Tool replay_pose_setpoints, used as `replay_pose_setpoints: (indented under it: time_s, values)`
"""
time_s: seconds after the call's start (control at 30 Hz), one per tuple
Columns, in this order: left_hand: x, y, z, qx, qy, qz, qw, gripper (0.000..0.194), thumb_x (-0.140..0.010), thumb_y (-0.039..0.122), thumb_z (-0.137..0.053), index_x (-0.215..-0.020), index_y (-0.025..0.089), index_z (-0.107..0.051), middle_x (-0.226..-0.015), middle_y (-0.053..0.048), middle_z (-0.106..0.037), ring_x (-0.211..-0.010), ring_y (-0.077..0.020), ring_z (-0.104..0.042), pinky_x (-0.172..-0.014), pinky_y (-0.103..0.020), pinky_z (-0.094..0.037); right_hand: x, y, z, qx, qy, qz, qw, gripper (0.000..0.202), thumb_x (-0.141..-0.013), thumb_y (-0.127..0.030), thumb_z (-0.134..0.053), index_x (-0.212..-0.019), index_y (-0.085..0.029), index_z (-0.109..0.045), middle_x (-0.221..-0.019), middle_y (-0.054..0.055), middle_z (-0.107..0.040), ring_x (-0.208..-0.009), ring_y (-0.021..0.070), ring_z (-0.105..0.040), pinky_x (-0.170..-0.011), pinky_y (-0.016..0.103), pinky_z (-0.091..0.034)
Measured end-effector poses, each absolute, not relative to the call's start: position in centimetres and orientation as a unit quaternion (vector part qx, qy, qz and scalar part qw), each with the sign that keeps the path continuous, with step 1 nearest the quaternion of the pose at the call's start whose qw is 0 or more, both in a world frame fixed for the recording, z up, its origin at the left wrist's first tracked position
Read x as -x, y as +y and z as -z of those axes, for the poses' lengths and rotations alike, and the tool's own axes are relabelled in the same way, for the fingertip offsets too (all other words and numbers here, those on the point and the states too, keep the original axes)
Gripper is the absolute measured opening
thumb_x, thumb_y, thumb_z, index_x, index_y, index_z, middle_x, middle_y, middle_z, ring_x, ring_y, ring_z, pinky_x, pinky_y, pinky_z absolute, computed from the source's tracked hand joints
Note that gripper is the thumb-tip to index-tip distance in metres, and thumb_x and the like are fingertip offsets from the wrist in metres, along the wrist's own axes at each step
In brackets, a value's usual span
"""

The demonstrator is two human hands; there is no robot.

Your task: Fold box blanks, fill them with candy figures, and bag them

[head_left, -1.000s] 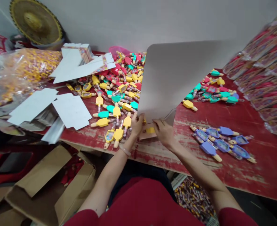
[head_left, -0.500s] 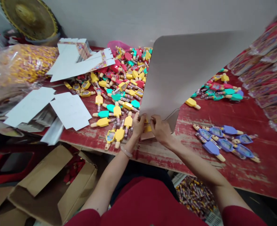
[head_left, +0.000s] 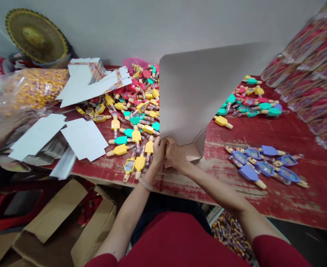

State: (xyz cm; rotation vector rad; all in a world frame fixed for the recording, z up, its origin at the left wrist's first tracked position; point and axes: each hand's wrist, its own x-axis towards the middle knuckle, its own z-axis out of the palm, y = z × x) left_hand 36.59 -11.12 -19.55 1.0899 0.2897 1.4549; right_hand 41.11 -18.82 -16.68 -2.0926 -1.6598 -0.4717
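A grey-white cardboard display box (head_left: 191, 96) with a tall back panel stands on the red table, its shallow tray (head_left: 192, 151) facing me. My left hand (head_left: 158, 152) is closed round the left edge of that tray. Pressed against it, my right hand (head_left: 176, 155) has its fingers curled in at the tray's left corner; what they hold is hidden. Close beside my left hand lie yellow doll-shaped candy toys (head_left: 140, 162) with clear tubes. To the right of the box rests a group of purple candy toys (head_left: 249, 172).
Mixed red, green and yellow toys (head_left: 135, 119) are heaped behind. White cut card sheets (head_left: 85, 139) and a bag of yellow pieces (head_left: 45, 87) are at left, near another person's arm (head_left: 2, 129). Packed bags (head_left: 313, 85) are stacked right. An open carton (head_left: 54, 215) stands below.
My right hand has moved left against my left hand, and the yellow piece seen between them is now hidden. Another person's arm has come in at the left.
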Motion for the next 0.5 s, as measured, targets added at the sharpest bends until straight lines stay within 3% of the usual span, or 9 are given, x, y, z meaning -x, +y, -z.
replay_pose_setpoints:
  time_s: [0.13, 0.27, 0.37, 0.5]
  values:
    - [-35.3, -12.4, 18.7, -0.491, 0.141, -0.593, 0.622, 0.022, -0.084, 0.040, -0.059, -0.091, 0.019, -0.059, -0.088, -0.002, -0.064, -0.085, -0.0164, -0.061, -0.080, -0.028, -0.051, -42.6, -21.2, 15.9, 0.685, -0.600, 0.144, 0.388, 0.049, -0.105, -0.038, -0.035, -0.147, -0.012, -0.035, -0.123, 0.020, -0.064, -0.090, 0.0233, -0.068, -0.082, 0.038, -0.056]
    - [-34.4, -14.1, 18.3, -0.520, 0.230, -0.599, 0.564, 0.029, -0.083, 0.038, -0.069, -0.101, 0.023, -0.051, -0.093, 0.001, -0.058, -0.087, -0.0143, -0.059, -0.078, -0.025, -0.049, -50.9, -24.3, 13.2, 0.661, -0.511, 0.202, 0.511, 0.044, -0.104, -0.043, -0.034, -0.138, -0.017, -0.039, -0.118, 0.015, -0.064, -0.094, 0.0209, -0.065, -0.086, 0.037, -0.054]
    - [-34.7, -14.5, 18.6, -0.523, 0.266, -0.598, 0.546, 0.033, -0.082, 0.042, -0.071, -0.097, 0.024, -0.048, -0.087, 0.003, -0.054, -0.079, -0.0146, -0.057, -0.070, -0.025, -0.049, -60.2, -24.4, 9.1, 0.730, -0.400, 0.243, 0.498, 0.043, -0.100, -0.043, -0.037, -0.131, -0.013, -0.046, -0.119, 0.018, -0.064, -0.108, 0.0257, -0.061, -0.099, 0.043, -0.049]
    - [-35.4, -13.7, 19.5, -0.526, 0.308, -0.627, 0.486, 0.027, -0.087, 0.046, -0.065, -0.085, 0.023, -0.051, -0.078, 0.003, -0.052, -0.073, -0.0169, -0.052, -0.063, -0.028, -0.047, -72.0, -21.1, 2.6, 0.838, -0.318, 0.230, 0.380, 0.063, -0.092, -0.051, -0.054, -0.141, -0.012, -0.048, -0.147, 0.026, -0.048, -0.137, 0.0386, -0.042, -0.112, 0.057, -0.035]
